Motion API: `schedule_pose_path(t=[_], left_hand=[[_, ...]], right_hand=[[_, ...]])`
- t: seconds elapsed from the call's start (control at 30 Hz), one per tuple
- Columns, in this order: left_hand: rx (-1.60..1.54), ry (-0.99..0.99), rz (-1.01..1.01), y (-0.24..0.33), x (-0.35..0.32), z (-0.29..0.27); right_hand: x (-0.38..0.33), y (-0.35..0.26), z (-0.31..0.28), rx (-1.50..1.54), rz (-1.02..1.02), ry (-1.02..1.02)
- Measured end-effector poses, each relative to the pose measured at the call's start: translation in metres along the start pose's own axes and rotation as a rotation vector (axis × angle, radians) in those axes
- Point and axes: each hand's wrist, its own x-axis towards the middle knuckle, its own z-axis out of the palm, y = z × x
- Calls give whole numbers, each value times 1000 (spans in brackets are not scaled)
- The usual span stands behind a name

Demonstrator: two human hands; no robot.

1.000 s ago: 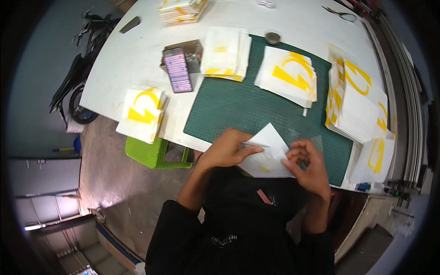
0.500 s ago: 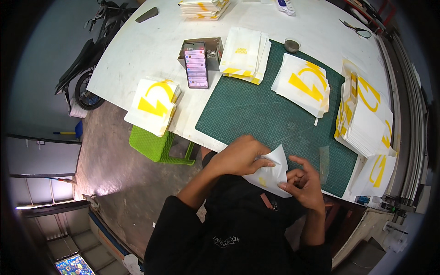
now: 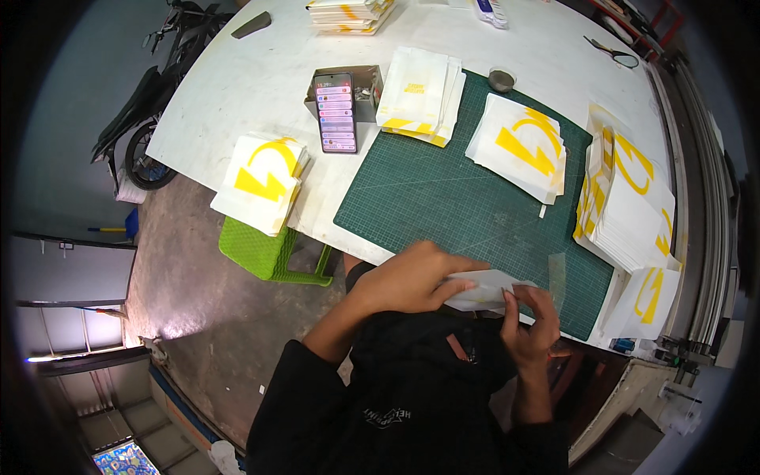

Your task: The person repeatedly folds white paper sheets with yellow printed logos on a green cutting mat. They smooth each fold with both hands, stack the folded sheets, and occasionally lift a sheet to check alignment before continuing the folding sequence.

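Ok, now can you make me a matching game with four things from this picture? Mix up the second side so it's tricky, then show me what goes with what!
Things:
1. Phone
2. Stool
3. Motorbike
4. White paper

Clues:
A. Parked near the wall
B. Between the left hand and the right hand
C. Bright green, at the table's edge
D. Upright with its screen lit, in front of a small box

Right pairs:
1-D
2-C
3-A
4-B
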Motion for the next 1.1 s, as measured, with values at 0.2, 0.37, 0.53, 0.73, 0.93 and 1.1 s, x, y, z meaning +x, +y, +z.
schedule_pose_path(t=[0.2, 0.37, 0.53, 0.73, 0.93, 1.1], left_hand=[[11, 1, 152, -8, 5, 11], [123, -31, 143, 9, 5, 16], [190, -48, 222, 14, 4, 28], [252, -39, 283, 15, 3, 26], [227, -108, 232, 17, 2, 23], [146, -247, 102, 20, 7, 15]], right_hand=[[-4, -12, -14, 325, 478, -167], [13, -4, -36, 448, 531, -620], [21, 4, -45, 486, 523, -1007], [0, 17, -35, 693, 435, -925], [7, 15, -36, 681, 311, -874], [24, 3, -36, 694, 493, -1000]])
